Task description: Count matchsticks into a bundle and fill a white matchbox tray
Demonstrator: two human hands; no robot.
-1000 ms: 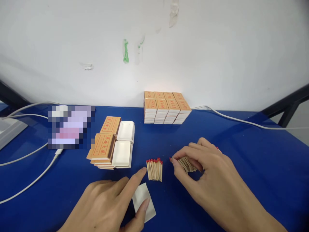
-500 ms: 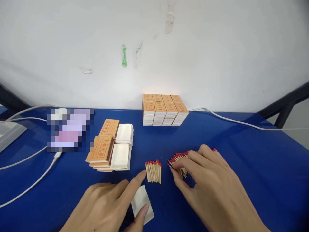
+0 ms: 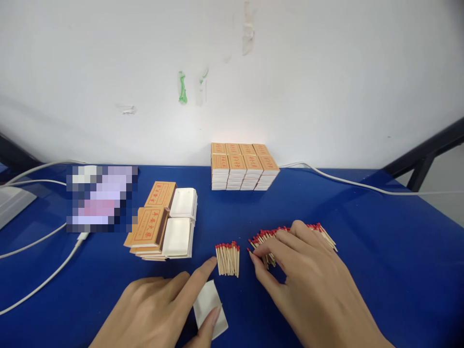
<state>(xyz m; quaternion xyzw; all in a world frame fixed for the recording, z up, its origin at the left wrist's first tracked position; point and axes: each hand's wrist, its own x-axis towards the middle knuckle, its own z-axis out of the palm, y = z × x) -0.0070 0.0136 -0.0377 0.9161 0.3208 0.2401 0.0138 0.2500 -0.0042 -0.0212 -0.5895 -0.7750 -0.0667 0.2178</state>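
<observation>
My left hand lies on the blue table, thumb and fingers pinching a small white matchbox tray; its forefinger points at a small bundle of red-tipped matches. My right hand rests on a larger loose pile of matches, its fingertips pressed among the sticks at the pile's left end. Further left lie flat orange matchbox sleeves and stacked white trays.
A block of finished orange matchboxes stands against the white wall. White cables run over the left of the blue table, another cable at the back right. A blurred patch sits at left.
My right hand has slid a little left and down over the pile, baring more matches at its right. The left hand has hardly shifted.
</observation>
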